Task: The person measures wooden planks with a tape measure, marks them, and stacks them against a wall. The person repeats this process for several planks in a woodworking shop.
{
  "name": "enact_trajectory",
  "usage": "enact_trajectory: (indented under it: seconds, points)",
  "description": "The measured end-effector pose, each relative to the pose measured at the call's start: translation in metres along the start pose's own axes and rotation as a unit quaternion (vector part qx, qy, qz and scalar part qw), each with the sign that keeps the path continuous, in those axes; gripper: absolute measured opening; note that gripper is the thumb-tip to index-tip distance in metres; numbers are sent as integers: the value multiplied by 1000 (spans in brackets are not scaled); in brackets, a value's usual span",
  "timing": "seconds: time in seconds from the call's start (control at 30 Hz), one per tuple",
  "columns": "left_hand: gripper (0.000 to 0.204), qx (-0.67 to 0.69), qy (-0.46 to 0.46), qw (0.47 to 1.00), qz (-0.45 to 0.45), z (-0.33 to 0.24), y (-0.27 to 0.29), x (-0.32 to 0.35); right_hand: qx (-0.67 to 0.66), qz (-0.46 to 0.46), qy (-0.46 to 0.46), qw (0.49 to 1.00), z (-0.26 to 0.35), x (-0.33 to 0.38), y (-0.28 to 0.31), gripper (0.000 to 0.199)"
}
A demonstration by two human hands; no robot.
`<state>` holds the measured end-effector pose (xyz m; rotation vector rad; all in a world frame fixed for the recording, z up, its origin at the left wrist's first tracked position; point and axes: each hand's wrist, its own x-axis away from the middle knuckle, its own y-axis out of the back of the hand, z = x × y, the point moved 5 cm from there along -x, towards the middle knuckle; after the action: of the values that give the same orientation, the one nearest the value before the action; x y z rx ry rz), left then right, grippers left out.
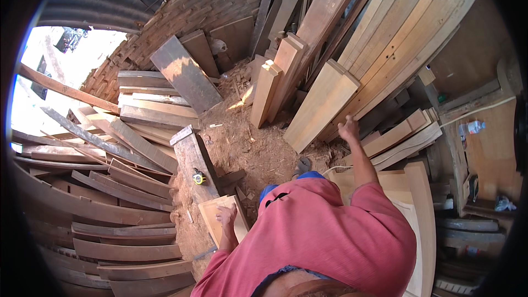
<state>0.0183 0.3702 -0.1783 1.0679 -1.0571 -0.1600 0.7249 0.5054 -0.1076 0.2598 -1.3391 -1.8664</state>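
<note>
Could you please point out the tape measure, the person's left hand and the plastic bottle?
Yellow-and-black tape measure (199, 176), head view: middle of its case.
Left hand (225, 216), head view: back of the hand.
Clear plastic bottle (474, 127), head view: middle of its side.

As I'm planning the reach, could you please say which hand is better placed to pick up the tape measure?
Probably the left hand: it is at the pale board, near the tape measure on the plank; the right hand is farther, by the leaning boards.

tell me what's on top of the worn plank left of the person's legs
A yellow-and-black tape measure lies on the worn plank. At its near end, anything beneath the pale panel by the left hand is covered.
</note>
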Motion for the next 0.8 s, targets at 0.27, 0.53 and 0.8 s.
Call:
enact_trajectory:
  seconds: [0.27, 0.53, 0.8]
  points:
    - [118, 50, 2, 998, 49, -34, 10, 15, 86, -21, 27, 996, 53, -110, 72, 74]
    - [120, 67, -1, 995, 77, -38, 16, 14, 68, -41, 52, 995, 61, -113, 56, 82]
    - [124, 39, 24, 995, 88, -48, 23, 31, 163, 68, 61, 982, 68, -140, 82, 77]
